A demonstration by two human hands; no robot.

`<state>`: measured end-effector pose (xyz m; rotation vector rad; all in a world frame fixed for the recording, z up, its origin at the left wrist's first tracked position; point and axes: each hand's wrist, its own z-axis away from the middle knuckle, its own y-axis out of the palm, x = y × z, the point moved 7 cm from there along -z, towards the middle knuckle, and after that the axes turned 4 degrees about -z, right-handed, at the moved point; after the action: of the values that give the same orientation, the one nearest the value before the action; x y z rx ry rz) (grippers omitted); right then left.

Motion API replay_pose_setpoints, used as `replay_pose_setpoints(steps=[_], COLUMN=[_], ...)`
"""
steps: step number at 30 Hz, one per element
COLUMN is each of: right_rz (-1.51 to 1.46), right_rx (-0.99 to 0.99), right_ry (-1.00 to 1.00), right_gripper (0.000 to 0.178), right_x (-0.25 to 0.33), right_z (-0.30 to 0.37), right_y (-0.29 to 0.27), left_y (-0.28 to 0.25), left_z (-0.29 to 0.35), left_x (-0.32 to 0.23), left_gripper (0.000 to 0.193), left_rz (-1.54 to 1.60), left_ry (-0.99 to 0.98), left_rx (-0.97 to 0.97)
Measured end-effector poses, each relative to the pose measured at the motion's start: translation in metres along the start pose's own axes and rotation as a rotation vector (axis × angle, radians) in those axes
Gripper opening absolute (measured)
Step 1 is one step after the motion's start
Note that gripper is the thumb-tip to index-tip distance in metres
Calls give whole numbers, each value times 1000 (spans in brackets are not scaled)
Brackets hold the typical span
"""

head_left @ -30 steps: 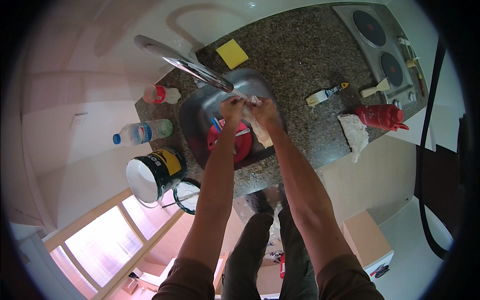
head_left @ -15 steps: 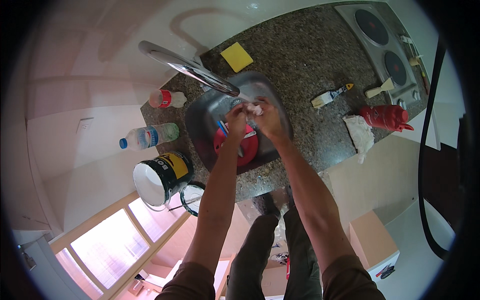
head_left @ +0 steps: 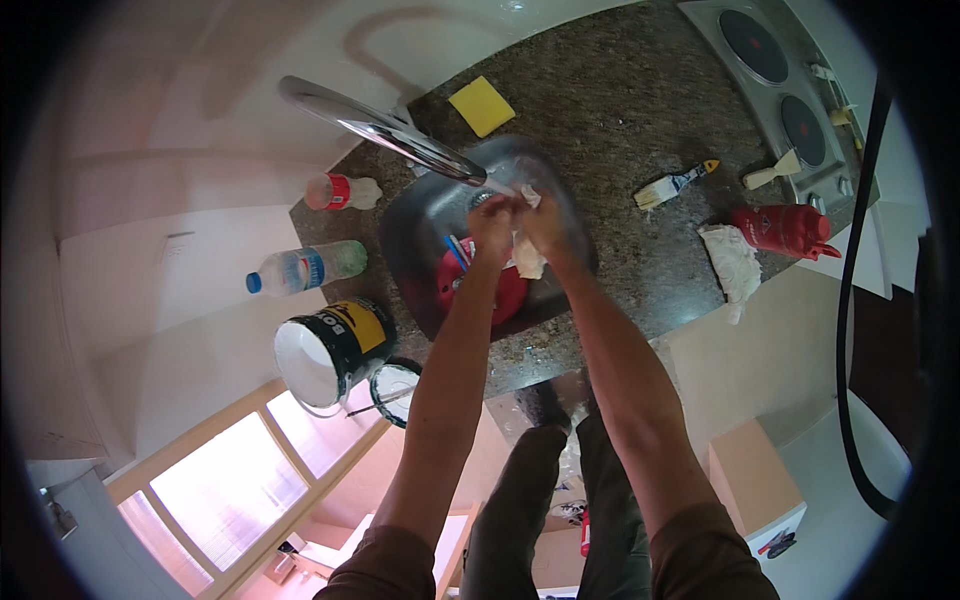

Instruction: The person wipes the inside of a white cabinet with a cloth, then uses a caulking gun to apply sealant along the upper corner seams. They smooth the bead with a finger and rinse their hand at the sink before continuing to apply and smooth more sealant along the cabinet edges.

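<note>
Over the steel sink [head_left: 415,235], my two hands meet beneath the chrome faucet [head_left: 385,130], where a thin stream of water falls. My right hand [head_left: 545,232] is closed around a wet off-white cloth [head_left: 529,259]. One end of the cloth sticks up past the fingers and another hangs below the palm. My left hand [head_left: 491,228] has its fingers curled in against the same cloth; its fingertips are partly hidden. Below the hands, a red round object [head_left: 508,300] lies in the sink, with a blue-handled tool [head_left: 457,250] on it, partly covered by my left forearm.
A yellow cloth [head_left: 482,106] lies behind the sink. Left stand two plastic bottles [head_left: 340,192] [head_left: 305,268], a paint bucket [head_left: 350,340] and a small paint pot [head_left: 394,388]. Right are a paintbrush [head_left: 676,185], a white rag [head_left: 732,265], a red bottle [head_left: 785,230] and a hob [head_left: 770,90].
The cloth, bunched between my hands before, now spreads out, with one end up and another hanging down. My hands have shifted slightly. The whole view has moved a little.
</note>
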<state>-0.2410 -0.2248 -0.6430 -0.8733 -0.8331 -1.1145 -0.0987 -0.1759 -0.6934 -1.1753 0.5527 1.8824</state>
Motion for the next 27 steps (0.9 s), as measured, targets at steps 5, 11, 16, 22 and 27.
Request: replay_pose_setpoints(steps=[5,11,16,22,27], right_rz=[-312,-352,-12,153,-385], right_rx=[136,239,155,166,136], right_ry=[24,26,45,-30,-2], right_gripper=[36,29,26,35,28], right_x=[-21,-31,-36,-29,-31], right_z=[-13,-17,-23,-23,-12], right_y=[4,38,39,40,39], left_y=[-7,-20,-71,-91,-70], left_z=[30,58,56,51,37], left_x=[-13,-65,-86,-144,-187], left_gripper=[29,25,21,32,29], left_rz=[123,-446,-585,-640,-709], left_ry=[-27,198,208,557,689], left_rx=[3,-354,-549,-579,-420])
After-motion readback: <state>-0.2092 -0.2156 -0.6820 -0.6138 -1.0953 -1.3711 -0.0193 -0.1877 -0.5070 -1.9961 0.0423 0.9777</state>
